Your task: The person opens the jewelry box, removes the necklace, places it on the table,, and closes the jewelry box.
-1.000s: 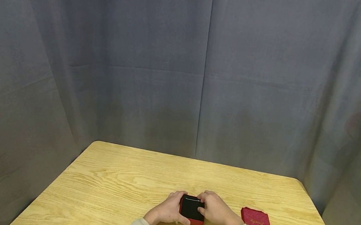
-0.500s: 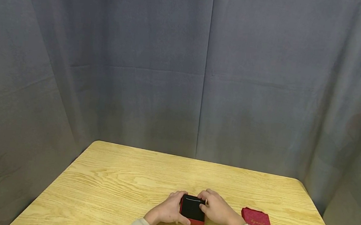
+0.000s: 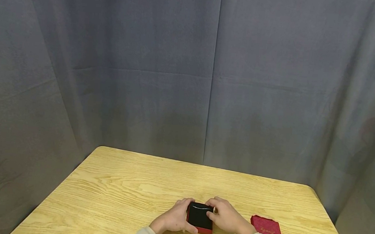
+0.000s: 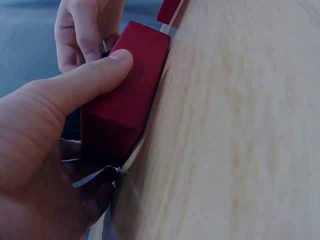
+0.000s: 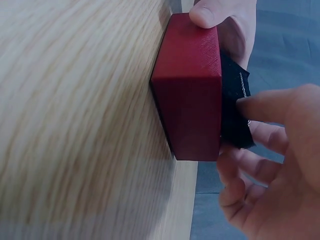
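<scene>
Since a second ago, the thumb of the right hand [image 3: 227, 217] has been shifted slightly farther up the black pad [image 3: 196, 217]. At the near right, a lettered red cover [image 3: 269, 231] is laid apart, seemingly to be out of the way. On the surface [image 3: 135, 186], the red box [image 3: 203, 231] is gripped by the left hand [image 3: 177, 218], fingers curled round it, probably for steadiness. Beyond, the pad's raised edge is pinched between right thumb and fingers, beside a silvery chain [image 3: 200, 207]. Behind, a grey curtain [image 3: 159, 92] is hung.
</scene>
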{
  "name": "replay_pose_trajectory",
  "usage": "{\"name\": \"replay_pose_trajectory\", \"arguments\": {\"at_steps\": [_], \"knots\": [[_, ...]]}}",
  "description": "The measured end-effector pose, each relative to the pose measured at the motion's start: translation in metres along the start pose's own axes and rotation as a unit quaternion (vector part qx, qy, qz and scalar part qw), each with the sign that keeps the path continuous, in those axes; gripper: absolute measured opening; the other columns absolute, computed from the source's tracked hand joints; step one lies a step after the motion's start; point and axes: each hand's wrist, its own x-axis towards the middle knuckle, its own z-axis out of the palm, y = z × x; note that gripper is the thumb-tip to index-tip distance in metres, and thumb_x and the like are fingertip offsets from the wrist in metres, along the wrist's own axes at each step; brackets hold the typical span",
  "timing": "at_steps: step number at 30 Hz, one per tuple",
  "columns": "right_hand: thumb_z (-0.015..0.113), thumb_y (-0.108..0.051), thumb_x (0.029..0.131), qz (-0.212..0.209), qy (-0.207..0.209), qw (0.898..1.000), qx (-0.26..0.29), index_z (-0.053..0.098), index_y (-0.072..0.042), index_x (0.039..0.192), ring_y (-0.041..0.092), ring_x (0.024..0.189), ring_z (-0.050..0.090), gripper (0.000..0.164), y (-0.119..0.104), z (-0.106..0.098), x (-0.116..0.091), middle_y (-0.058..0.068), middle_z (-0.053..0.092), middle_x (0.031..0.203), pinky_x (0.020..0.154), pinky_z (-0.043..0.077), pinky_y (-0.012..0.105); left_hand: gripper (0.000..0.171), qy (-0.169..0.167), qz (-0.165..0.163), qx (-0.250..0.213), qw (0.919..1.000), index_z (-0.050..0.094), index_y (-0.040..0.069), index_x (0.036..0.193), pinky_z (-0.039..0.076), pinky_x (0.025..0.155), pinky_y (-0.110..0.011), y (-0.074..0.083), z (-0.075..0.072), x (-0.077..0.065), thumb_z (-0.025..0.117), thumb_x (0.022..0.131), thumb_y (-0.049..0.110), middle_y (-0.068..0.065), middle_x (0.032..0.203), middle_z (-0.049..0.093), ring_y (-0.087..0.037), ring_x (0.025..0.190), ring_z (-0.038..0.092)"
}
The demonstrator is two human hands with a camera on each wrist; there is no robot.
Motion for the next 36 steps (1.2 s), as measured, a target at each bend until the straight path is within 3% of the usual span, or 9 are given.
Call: {"name": "replay_pose_trajectory", "arguments": {"at_steps": [11, 25, 36], "knots": [[0.063, -0.018, 0.091, 0.017, -0.021, 0.996, 0.086, 0.065, -0.015, 0.105, 0.005, 0.069, 0.052, 0.014, 0.007, -0.001, -0.002, -0.01, 0.06, 0.08, 0.062, 0.044, 0.024, 0.094, 0.002, -0.002, 0.009, 1.0, 0.038, 0.005, 0.139, 0.036, 0.096, -0.044, -0.001, 0.001, 0.001, 0.086, 0.065, 0.037, 0.0, 0.126, 0.048, -0.019, 0.112, 0.039], [0.059, -0.014, 0.093, 0.011, -0.031, 0.991, 0.13, 0.066, -0.012, 0.107, 0.007, 0.073, 0.054, 0.016, 0.009, -0.004, -0.003, -0.007, 0.063, 0.081, 0.066, 0.044, 0.025, 0.093, 0.004, 0.0, 0.003, 1.0, 0.039, 0.006, 0.139, 0.036, 0.096, -0.044, -0.001, 0.0, 0.001, 0.087, 0.064, 0.034, 0.001, 0.123, 0.049, -0.019, 0.111, 0.039], [0.057, -0.012, 0.094, 0.04, -0.018, 0.983, 0.181, 0.064, -0.006, 0.114, 0.009, 0.075, 0.053, 0.021, 0.011, -0.004, -0.003, 0.0, 0.064, 0.082, 0.065, 0.043, 0.025, 0.084, 0.002, 0.026, -0.015, 0.9995, 0.044, 0.013, 0.134, 0.035, 0.093, -0.042, -0.001, -0.001, 0.001, 0.088, 0.064, 0.03, 0.006, 0.117, 0.049, -0.015, 0.105, 0.038]]}}
